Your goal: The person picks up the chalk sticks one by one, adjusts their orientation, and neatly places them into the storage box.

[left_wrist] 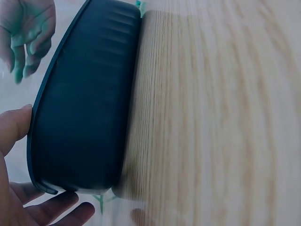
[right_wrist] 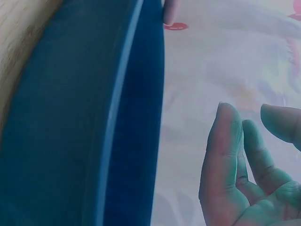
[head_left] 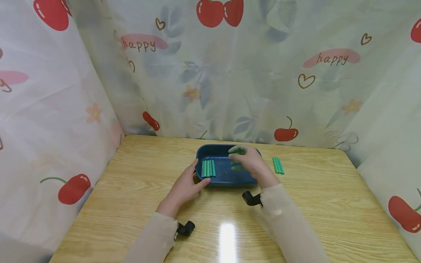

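Observation:
A dark blue tray [head_left: 230, 180] stands on the table. Inside it, at the left end, several green sticks [head_left: 208, 169] lie side by side. My left hand [head_left: 187, 184] holds the tray's near left corner, its thumb [left_wrist: 16, 123] at the rim and its fingers [left_wrist: 54, 207] around the end wall. Over the right half of the tray hovers my right hand [head_left: 251, 160], fingers loosely bent and thumb apart. Between its fingertips [right_wrist: 225, 115] and thumb nothing is held; the fingers look green-tinted. More green sticks [head_left: 278, 166] lie together on the table, right of the tray.
The wooden table [head_left: 138, 197] ends at a hanging cloth [head_left: 223, 91] printed with cherries, behind the tray and along both sides. A black camera mount [head_left: 186, 229] sits at my left wrist, another camera mount [head_left: 251, 199] at the right one.

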Demonstrator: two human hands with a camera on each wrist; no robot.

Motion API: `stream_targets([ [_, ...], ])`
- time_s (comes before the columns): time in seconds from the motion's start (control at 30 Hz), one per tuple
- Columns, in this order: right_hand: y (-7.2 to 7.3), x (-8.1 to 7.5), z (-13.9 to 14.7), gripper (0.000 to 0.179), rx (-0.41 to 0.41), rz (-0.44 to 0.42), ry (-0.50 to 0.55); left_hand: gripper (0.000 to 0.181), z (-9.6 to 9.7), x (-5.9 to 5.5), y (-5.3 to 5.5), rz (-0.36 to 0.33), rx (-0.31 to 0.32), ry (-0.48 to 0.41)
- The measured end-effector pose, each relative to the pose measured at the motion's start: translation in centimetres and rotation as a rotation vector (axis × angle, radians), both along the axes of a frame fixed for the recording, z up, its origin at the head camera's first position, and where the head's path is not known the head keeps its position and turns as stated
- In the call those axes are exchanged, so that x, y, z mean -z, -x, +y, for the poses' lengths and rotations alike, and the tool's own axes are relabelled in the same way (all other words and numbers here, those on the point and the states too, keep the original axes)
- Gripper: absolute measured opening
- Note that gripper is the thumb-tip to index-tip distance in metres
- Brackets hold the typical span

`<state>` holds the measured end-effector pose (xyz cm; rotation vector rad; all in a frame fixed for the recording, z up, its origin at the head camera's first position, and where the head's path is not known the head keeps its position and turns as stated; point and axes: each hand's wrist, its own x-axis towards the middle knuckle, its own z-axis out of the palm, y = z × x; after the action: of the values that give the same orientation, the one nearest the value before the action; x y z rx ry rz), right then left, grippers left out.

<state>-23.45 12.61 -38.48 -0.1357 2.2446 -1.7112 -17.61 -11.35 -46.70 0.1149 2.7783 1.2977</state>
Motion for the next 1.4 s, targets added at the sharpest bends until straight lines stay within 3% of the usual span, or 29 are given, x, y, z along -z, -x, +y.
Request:
stream_targets([
  [0.33, -0.9, -0.8, 2.4, 0.042, -0.010, 0.041, 0.011, 0.092, 0.0, 0.1, 0.0, 0.012, 0.001, 0.006],
  [0.77, -2.3, -1.8, 5.6, 0.040, 0.049, 0.071, 0.000, 0.092, -0.1, 0.1, 0.0, 0.009, 0.005, -0.005],
  [1.4, -2.8, 0.9, 10.2, 0.046, 0.161, 0.173, -0.150, 0.092, -0.1, 0.2, 0.0, 0.006, 0.006, 0.000],
])
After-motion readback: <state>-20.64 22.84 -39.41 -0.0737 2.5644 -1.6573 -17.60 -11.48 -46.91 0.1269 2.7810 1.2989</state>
